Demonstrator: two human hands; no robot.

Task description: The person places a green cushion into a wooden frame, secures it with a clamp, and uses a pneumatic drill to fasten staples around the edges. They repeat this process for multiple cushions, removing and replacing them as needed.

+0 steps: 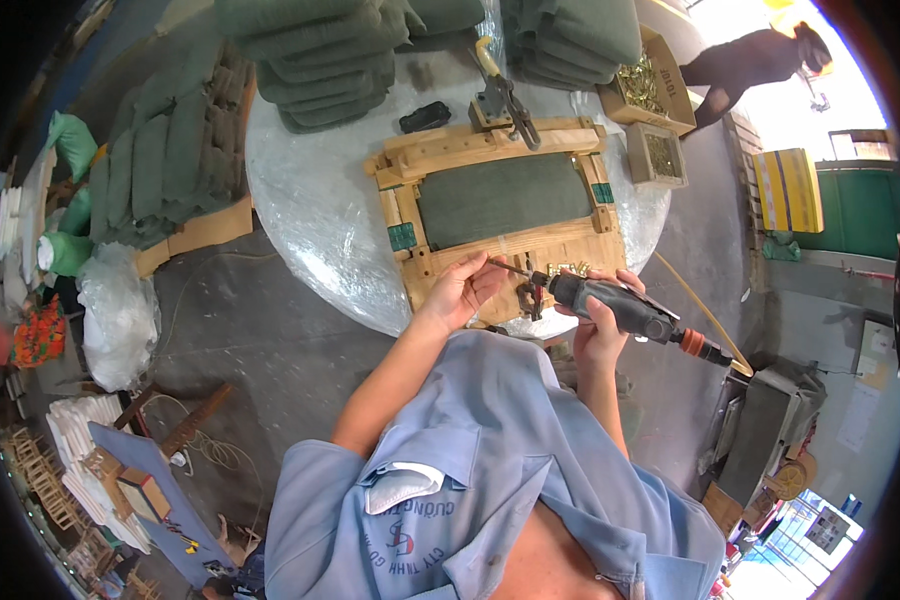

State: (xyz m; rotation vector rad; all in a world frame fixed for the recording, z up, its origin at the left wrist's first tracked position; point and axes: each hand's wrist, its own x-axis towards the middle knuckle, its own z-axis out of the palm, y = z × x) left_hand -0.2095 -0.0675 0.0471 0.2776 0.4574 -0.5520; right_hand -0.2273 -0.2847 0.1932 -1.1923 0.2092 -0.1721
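Observation:
My right hand (600, 335) grips a black air screwdriver (625, 310) with an orange ring, held level over the near edge of the work table. Its thin bit points left toward my left hand (460, 292). The left thumb and forefinger close at the bit's tip; what they pinch is too small to make out. Just beyond lies a wooden frame jig (455, 155) around a dark green padded panel (505, 200). Small brass-coloured screws (568, 268) lie on the jig's near board. A small clamp (533, 290) is partly hidden behind the screwdriver.
A toggle clamp (510, 108) with a yellow handle stands on the jig's far rail, beside a black object (425, 117). Stacks of green pads (325, 75) cover the table's far side. Boxes of screws (657, 155) sit far right. A yellow hose (692, 298) trails rightward. A person (750, 65) is beyond.

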